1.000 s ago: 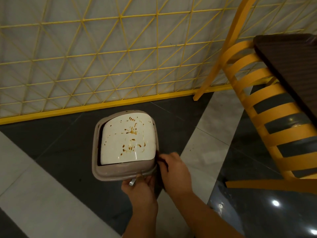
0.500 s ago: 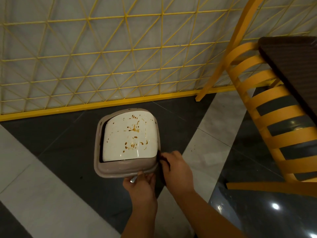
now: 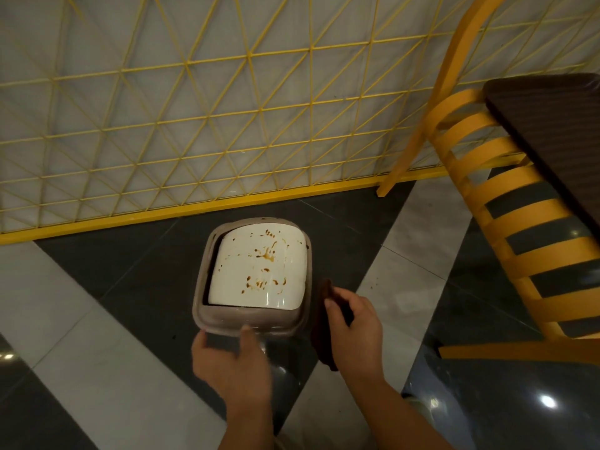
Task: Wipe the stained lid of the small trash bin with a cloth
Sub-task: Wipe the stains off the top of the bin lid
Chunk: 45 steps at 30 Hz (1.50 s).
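The small trash bin [image 3: 302,323] stands on the floor with a taupe rim around a white swing lid [image 3: 259,271] spotted with brown stains. My left hand [image 3: 232,362] holds the bin's near edge, with the thumb on top of the rim and the fingers curled around the side below it. My right hand [image 3: 352,329] is just right of the bin and grips a dark brown cloth [image 3: 323,336], which hangs down beside the rim. The cloth is not touching the lid.
A yellow wire lattice fence [image 3: 227,125] with a yellow base rail runs behind the bin. A yellow slatted chair [image 3: 506,222] and a dark brown tabletop [image 3: 552,125] stand at the right. The floor has dark and light grey tiles.
My left hand has shifted left along the bin's near rim and spread wider. My right hand has drawn back from the rim to the right with the cloth. The view moved closer.
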Available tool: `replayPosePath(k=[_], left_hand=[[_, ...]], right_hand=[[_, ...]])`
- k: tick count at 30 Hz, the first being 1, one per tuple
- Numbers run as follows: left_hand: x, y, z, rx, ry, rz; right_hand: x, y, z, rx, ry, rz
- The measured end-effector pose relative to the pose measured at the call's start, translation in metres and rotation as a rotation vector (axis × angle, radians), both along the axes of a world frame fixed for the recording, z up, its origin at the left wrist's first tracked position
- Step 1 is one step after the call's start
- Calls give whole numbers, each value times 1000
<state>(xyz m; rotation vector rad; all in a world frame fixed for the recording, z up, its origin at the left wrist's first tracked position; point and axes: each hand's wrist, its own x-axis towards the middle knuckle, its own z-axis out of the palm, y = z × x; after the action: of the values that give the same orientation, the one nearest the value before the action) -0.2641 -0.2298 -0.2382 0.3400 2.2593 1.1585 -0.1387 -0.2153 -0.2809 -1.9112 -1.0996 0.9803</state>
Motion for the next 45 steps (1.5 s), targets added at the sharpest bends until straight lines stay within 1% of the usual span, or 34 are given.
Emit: replayPosePath(k=[2,4,7,10,13,16,18,20,23,26,28,30,32,34,36,37,39,42,43,45], left_hand=[[2,-6,14,-16,167,-196],[4,-10,18,-51,282,-342],[4,-5,13,-65,410,-515],[0,1,5,-110,504,-611],[2,5,2,-150,492,-595],[2,9,-2,-123,478,-554],[1,12,-4,-117,475,-550],[-1,13,-5,-136,490,-548],[-5,14,-6,-176,538,-541],[-8,14,-7,-218,566,-546],[-8,13,-7,-227,581,-544],[-7,13,-6,-235,580,-532],[-6,13,-3,-233,553,-508],[-6,14,1,-204,512,-485],[-7,15,4,-163,474,-471],[-7,16,5,-149,461,-472],[-8,19,7,-134,451,-493],[-9,18,7,-126,463,-522],[-10,17,7,-123,471,-529],[-11,16,7,-124,478,-540]], right_hand=[[-5,-1,3,27,13,3],[-10,-2,7,85,-1,36],[-14,-5,12,194,-43,137],[-15,-7,13,268,-82,279],[-17,-3,10,296,-137,350],[-21,10,6,282,-141,305],[-22,14,0,224,-121,259],[-22,8,-9,168,-127,234],[-22,-13,-20,153,-152,264],[-27,-17,-15,222,-168,286],[-32,-5,-4,297,-162,291],[-35,10,3,314,-149,284],[-32,17,-1,267,-131,245],[-25,10,-13,170,-159,226],[-23,-6,-24,89,-192,255],[-25,-14,-26,84,-189,267],[-31,-21,-23,151,-159,243],[-37,-7,-11,292,-140,208],[-38,1,-8,302,-138,208],[-37,14,-9,244,-119,179]])
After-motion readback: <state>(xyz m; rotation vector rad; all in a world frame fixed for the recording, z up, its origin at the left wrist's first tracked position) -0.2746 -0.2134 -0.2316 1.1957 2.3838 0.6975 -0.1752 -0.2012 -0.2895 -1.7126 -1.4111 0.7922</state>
